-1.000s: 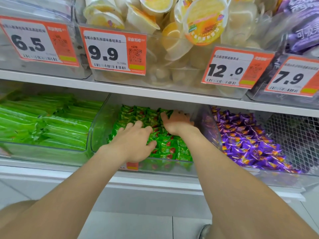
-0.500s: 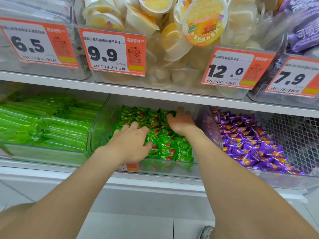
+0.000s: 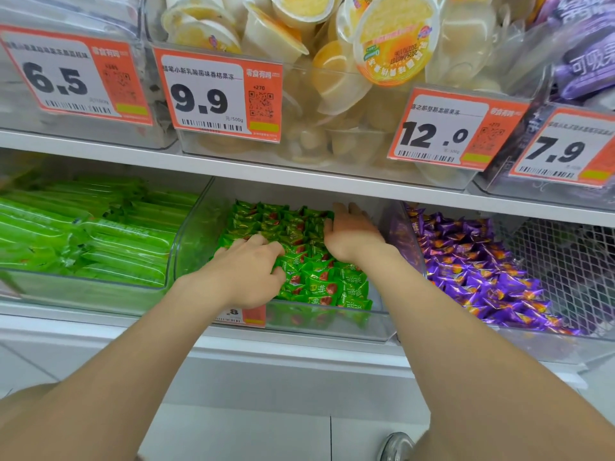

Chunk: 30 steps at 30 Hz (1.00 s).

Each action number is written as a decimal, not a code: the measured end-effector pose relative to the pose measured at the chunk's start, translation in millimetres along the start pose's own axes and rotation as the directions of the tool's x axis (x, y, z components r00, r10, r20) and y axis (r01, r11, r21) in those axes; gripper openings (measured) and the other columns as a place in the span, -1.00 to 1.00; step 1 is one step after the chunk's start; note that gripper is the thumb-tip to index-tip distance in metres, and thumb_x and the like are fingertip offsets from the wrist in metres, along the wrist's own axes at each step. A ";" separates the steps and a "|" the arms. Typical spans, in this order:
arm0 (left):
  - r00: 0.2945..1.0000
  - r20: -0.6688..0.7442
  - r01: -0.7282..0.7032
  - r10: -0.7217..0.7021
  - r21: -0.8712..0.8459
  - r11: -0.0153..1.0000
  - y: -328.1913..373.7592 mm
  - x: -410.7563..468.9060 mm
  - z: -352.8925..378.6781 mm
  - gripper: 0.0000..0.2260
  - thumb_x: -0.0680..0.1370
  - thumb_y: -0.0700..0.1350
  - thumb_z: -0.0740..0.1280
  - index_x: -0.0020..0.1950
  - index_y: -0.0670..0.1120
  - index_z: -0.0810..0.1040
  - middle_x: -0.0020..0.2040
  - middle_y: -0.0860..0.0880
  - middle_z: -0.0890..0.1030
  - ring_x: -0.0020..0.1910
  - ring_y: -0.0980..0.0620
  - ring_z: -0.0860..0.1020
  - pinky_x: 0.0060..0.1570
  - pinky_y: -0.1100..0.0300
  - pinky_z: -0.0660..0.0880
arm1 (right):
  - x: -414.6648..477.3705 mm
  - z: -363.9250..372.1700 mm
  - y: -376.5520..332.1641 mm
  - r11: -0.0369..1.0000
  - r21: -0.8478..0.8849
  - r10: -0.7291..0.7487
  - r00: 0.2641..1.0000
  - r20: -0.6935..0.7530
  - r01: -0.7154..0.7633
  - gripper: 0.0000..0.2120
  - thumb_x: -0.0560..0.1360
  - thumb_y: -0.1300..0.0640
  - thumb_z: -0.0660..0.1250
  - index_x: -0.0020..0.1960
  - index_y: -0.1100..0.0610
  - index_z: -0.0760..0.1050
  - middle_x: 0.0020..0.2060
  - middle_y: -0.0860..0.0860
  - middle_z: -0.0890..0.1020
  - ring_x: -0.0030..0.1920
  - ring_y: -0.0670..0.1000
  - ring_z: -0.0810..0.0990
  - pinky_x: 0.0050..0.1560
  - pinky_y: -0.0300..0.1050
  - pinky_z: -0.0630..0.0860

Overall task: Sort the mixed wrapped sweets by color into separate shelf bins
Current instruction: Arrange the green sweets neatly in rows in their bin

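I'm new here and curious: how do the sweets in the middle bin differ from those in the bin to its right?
The green sweets carry a red picture; the purple sweets carry orange marks. The left hand and right hand both lie on the green sweets; nothing touches the purple sweets. Both are small wrapped pieces heaped in clear bins.

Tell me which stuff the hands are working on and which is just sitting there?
Job: left hand, right hand, green wrapped sweets, clear bin, purple wrapped sweets.
Just there: jelly cups, price tags, long green packs.
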<state>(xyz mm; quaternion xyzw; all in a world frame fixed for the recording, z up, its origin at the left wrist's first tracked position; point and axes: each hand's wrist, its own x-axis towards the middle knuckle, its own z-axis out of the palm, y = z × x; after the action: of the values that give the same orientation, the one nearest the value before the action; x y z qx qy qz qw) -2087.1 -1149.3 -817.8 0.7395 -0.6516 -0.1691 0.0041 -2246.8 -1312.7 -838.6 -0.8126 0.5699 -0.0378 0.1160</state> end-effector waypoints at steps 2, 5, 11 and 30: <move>0.997 0.077 0.011 -0.012 0.010 1.000 -2.6 -1.9 -0.9 -0.50 0.71 0.07 0.07 0.67 0.12 0.14 0.70 -0.03 0.06 0.66 -0.19 0.05 0.55 -0.27 0.11 | -11.7 -5.2 -3.9 0.997 0.032 0.063 0.995 0.075 -0.066 -0.45 0.64 -0.02 0.14 0.58 0.11 0.17 0.45 0.26 0.33 0.43 0.38 0.37 0.39 0.25 0.45; 0.991 0.128 -0.029 0.030 -0.013 1.000 -2.1 -5.9 -1.9 -0.47 0.72 -0.03 0.06 0.70 0.16 0.03 0.72 0.01 -0.08 0.69 -0.15 -0.11 0.61 -0.28 -0.04 | -40.6 -16.5 -8.9 0.990 -0.047 0.141 0.969 0.202 -0.134 -0.30 0.60 0.03 0.17 0.64 0.26 0.04 0.50 0.33 0.33 0.44 0.36 0.40 0.41 0.14 0.46; 0.991 0.028 -0.131 0.134 -0.098 0.987 12.8 -4.4 1.6 -0.51 0.67 -0.13 0.13 0.61 0.13 0.30 0.54 -0.03 0.27 0.53 -0.20 0.18 0.51 -0.28 0.19 | -78.2 -36.7 -2.9 0.990 -0.135 0.105 0.900 0.423 -0.052 -0.25 0.61 0.24 0.27 0.64 0.33 -0.08 0.24 0.23 0.49 0.03 0.09 0.62 -0.17 -0.13 0.53; 0.995 -0.019 -0.101 0.100 -0.070 0.992 22.6 5.0 -3.1 -0.64 0.66 -0.12 0.19 0.44 0.12 0.47 0.36 -0.04 0.40 0.45 -0.16 0.31 0.46 -0.22 0.26 | -91.1 -40.3 24.7 0.987 -0.108 -0.103 0.983 0.149 0.120 -0.48 0.44 0.32 0.49 0.29 0.18 0.32 -0.02 0.14 0.49 -0.07 0.22 0.59 -0.19 -0.02 0.49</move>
<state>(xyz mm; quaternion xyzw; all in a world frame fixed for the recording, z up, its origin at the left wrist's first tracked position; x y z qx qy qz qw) -2107.6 -1158.2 -811.0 0.7064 -0.6816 -0.1859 0.0440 -2309.0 -1241.3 -798.8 -0.8494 0.5147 0.0475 0.1065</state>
